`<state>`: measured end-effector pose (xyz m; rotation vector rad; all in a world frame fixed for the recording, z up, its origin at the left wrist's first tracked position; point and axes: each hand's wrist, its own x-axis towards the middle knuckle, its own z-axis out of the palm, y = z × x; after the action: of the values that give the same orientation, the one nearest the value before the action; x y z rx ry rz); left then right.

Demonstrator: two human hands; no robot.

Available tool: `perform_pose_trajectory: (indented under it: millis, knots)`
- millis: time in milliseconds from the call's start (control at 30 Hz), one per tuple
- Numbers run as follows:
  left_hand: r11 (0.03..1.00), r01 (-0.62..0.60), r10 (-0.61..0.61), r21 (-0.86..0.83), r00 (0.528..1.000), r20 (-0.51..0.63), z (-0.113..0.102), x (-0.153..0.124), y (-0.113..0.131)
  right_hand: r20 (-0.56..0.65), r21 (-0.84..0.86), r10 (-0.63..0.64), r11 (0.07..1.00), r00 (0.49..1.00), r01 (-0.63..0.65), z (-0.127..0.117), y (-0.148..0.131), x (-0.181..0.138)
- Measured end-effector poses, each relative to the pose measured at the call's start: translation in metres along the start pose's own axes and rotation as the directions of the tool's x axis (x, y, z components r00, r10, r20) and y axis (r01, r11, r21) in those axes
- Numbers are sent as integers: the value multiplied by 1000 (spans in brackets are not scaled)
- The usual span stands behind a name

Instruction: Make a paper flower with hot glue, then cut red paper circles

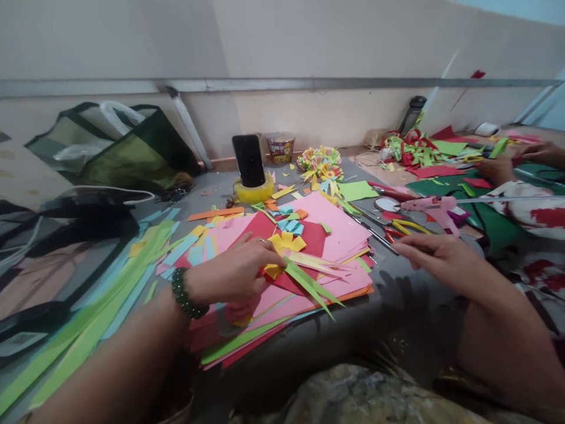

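My left hand, with a green bead bracelet at the wrist, is over a stack of coloured paper. Its fingers are curled, and the index fingertip presses at the ends of green paper strips. Pale strips fan out beside them. Yellow paper pieces lie just beyond the fingertip; the thumb is hidden. On the right, my right hand is held above the table with fingers loosely extended, nothing visible in them. Closest to it are red-handled pliers and a thin metal tool.
Long green strips lie at left. A phone leans in a yellow tape roll. Behind are a paper-flower bunch and a cup. A pink glue gun lies at right, near another person's hands.
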<state>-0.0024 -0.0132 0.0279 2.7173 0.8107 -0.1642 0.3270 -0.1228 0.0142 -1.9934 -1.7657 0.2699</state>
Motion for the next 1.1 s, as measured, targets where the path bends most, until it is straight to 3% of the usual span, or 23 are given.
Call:
perform_pose_trajectory:
  millis: [100, 200, 267, 333, 367, 467, 533, 733, 900, 1033, 1100]
  knots:
    - [1000, -1, 1, -17, 1000, -1, -2, -1, 0, -252, 20, 66, 998, 965, -63, -18, 0, -3]
    - [1000, -5, 5, -25, 1000, 1, -2, -2, -1, -408, -11, -69, 997, 910, 70, -26, -16, -8]
    - [999, -16, 16, -30, 1000, -7, -2, -2, -2, -323, -34, -257, 965, 911, 260, -19, -34, -7]
    - [999, -8, 7, -33, 1000, -11, -1, -2, -3, -98, 24, -451, 890, 887, 455, -3, -56, -2]
    - [999, 5, -5, -32, 1000, -9, -1, -2, -3, 40, 88, -522, 851, 852, 517, 8, -68, 3]
    - [1000, 27, -27, -7, 1000, -2, -1, -3, -2, 394, 164, -552, 829, 734, 535, 42, -98, 19]
    - [1000, 19, -19, 13, 1000, -18, -1, -3, -1, 530, 112, -515, 830, 674, 546, 59, -108, 27]
    - [998, 64, -66, -24, 996, -66, 3, -4, -7, 541, 36, -546, 775, 640, 632, 69, -108, 31]
    - [999, 33, -35, -21, 993, -111, 6, -4, -11, 533, 19, -531, 786, 658, 618, 69, -116, 36]
    - [996, 82, -84, -30, 993, -77, 4, -3, -9, 562, 3, -535, 764, 631, 645, 70, -118, 45]
    - [995, 93, -96, -47, 993, -63, 2, -3, -8, 541, 12, -544, 768, 642, 640, 70, -116, 49]
